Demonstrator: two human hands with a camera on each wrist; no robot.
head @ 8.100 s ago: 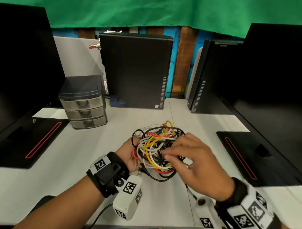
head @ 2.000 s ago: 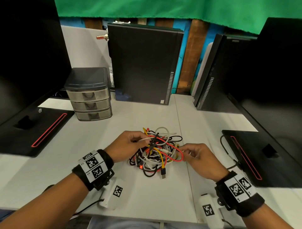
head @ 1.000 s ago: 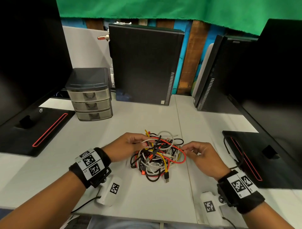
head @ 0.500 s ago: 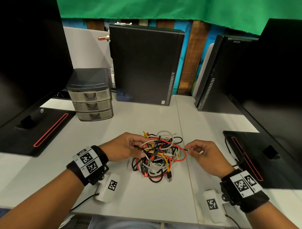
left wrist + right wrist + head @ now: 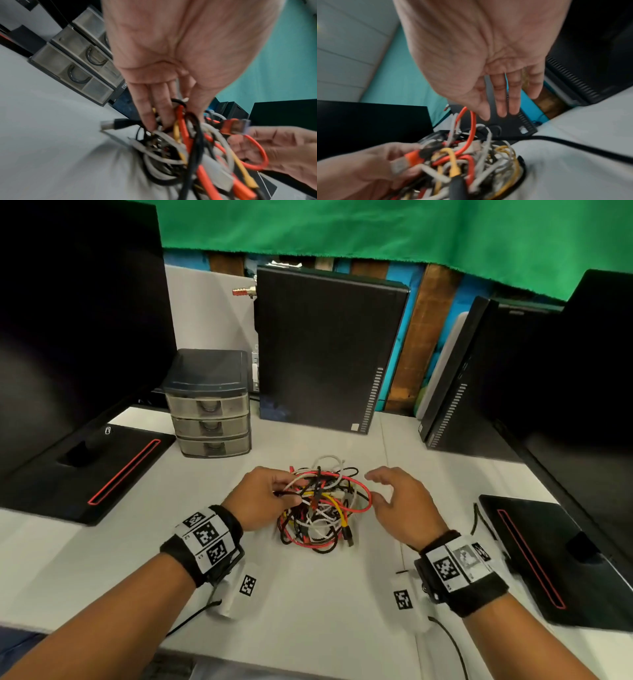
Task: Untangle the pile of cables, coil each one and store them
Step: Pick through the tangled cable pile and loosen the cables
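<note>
Left hand [image 5: 262, 497] pinching tangled cables [image 5: 322, 505] — glossy, looping, right hand [image 5: 400, 505] spread loose, smooth desk [image 5: 308, 594]

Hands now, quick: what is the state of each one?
Left hand: fingers curled into the cable pile, gripping strands.
Right hand: open, fingers relaxed beside the pile, holding nothing.

The white table [image 5: 308, 594] bears the cable tangle [image 5: 322, 505], a drawer unit [image 5: 209, 405] and computer cases [image 5: 329, 350].

Your cable pile [image 5: 322, 505] mixes red, yellow, white and black strands on the pale grey tabletop [image 5: 308, 594]. Your wristbands [image 5: 205, 537] are black with black-and-white square codes; the drawers [image 5: 210, 405] are smoky grey.
</note>
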